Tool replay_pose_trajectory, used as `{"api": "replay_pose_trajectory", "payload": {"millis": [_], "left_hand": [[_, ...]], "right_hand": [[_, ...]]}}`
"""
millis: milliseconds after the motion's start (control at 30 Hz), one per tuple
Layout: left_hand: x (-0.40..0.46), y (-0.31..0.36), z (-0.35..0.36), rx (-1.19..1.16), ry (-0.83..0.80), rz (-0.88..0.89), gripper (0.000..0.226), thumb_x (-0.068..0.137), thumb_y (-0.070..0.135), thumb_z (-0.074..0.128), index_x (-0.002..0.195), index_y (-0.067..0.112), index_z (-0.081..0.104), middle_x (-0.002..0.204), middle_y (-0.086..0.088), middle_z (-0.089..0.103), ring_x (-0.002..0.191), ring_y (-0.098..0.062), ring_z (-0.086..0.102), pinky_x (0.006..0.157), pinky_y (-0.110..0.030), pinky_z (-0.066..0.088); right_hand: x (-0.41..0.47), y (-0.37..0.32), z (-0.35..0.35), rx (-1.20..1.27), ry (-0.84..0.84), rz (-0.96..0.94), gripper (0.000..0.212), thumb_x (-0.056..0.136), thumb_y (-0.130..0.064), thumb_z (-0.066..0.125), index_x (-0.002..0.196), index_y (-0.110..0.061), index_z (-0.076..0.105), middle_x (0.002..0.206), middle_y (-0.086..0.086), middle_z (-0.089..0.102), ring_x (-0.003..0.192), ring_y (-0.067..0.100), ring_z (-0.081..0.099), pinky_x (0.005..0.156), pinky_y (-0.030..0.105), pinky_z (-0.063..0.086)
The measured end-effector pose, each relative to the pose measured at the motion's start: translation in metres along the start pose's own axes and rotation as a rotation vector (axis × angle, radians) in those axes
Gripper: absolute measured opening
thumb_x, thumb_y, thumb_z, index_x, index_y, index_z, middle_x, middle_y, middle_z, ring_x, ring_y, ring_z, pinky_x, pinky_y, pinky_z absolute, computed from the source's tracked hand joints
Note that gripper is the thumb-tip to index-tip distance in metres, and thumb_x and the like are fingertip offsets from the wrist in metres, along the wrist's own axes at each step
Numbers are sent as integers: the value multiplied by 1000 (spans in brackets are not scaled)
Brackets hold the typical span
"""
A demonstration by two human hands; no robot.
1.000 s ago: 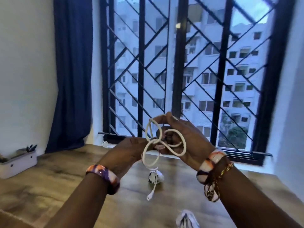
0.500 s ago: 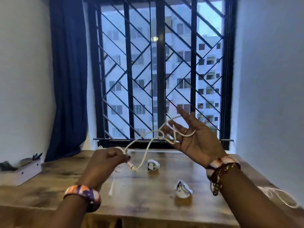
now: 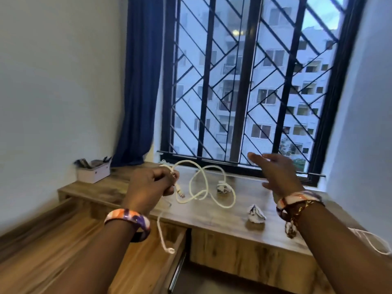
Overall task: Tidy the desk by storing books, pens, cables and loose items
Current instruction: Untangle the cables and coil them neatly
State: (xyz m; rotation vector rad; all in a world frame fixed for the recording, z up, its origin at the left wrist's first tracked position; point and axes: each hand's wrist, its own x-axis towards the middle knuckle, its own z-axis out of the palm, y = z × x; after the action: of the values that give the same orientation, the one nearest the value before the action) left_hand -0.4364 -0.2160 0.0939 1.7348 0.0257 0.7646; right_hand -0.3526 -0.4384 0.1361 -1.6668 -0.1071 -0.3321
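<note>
My left hand (image 3: 151,183) grips a white cable (image 3: 202,188) near one end, above the wooden desk (image 3: 212,217). The cable hangs in loose loops to the right of that hand, and a plug end dangles below it in front of the desk edge. My right hand (image 3: 273,170) is held up over the desk with its fingers spread and holds nothing. Two crumpled paper balls lie on the desk, one (image 3: 222,187) behind the loops and one (image 3: 255,214) nearer the front.
A white box (image 3: 94,172) with dark items stands at the desk's far left by a blue curtain (image 3: 137,92). A barred window (image 3: 254,81) rises behind the desk. Another white cable (image 3: 371,240) lies at the right edge. A lower wooden surface (image 3: 63,251) adjoins the desk's left end.
The loops have come off my right hand, which now holds nothing. My left hand has kept the cable, and its loops have dropped lower. The view has swung left.
</note>
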Motion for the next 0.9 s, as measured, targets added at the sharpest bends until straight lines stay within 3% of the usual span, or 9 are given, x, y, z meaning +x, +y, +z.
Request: {"api": "replay_pose_trajectory", "payload": {"millis": [100,167,233,333,467,567,633,733,900], "left_hand": [[-6,12,3,147,-42,98,20,81,8,67,64,-2,66,51,0,57,49,-5,52,57,-22,46],[-8,21,12,157,-92,145,14,79,7,68,66,2,69,54,-2,61,51,-5,56,57,-26,50],[-9,33,21,136,-144,201,10,79,2,67,71,4,71,54,3,62,49,0,56,51,-15,48],[-1,42,35,89,-230,193,12,83,-1,61,78,4,71,49,12,61,48,1,56,48,-8,44],[21,51,76,141,-257,225,17,87,5,58,75,7,70,56,7,59,50,-1,53,48,-15,46],[43,55,118,-128,-299,101,27,90,4,55,66,11,66,78,-10,60,67,-13,56,65,-26,50],[55,56,145,-376,-397,-58,22,93,12,49,84,9,69,96,-16,57,86,-25,50,80,-40,49],[69,60,179,-594,-442,-166,36,97,31,40,92,4,64,89,-7,61,84,-19,56,68,-31,52],[89,58,222,-272,-260,-78,38,92,44,45,77,12,61,89,-8,58,96,-22,54,88,-41,45]], "right_hand": [[-32,-20,20,-136,-277,-360,47,81,-41,65,121,-18,57,129,-2,53,119,13,49,93,28,41],[-47,-29,33,-318,-613,-494,35,84,-36,63,114,-18,65,108,-5,66,96,4,60,78,19,44],[-45,-30,35,-394,-707,-554,20,87,-22,63,102,-12,71,90,3,73,75,10,67,68,23,51],[-24,-29,15,-207,-737,-396,17,90,-14,58,96,-4,71,89,15,73,72,25,72,70,37,57],[15,-23,-12,-91,-720,-322,17,90,-17,57,88,-9,71,80,11,74,66,24,71,65,35,57],[46,-18,-30,-79,-598,-354,23,89,-21,59,87,-2,70,64,12,71,52,21,66,54,28,54],[65,-14,-44,-74,-531,-406,31,90,-26,58,81,2,69,53,11,66,44,18,59,47,22,49],[91,-9,-58,-128,-507,-502,39,91,-33,54,72,-3,70,44,4,58,40,15,50,45,21,42],[139,9,-79,-65,-483,-516,35,90,-33,55,66,-12,69,42,-3,54,42,10,45,44,18,35]]}}
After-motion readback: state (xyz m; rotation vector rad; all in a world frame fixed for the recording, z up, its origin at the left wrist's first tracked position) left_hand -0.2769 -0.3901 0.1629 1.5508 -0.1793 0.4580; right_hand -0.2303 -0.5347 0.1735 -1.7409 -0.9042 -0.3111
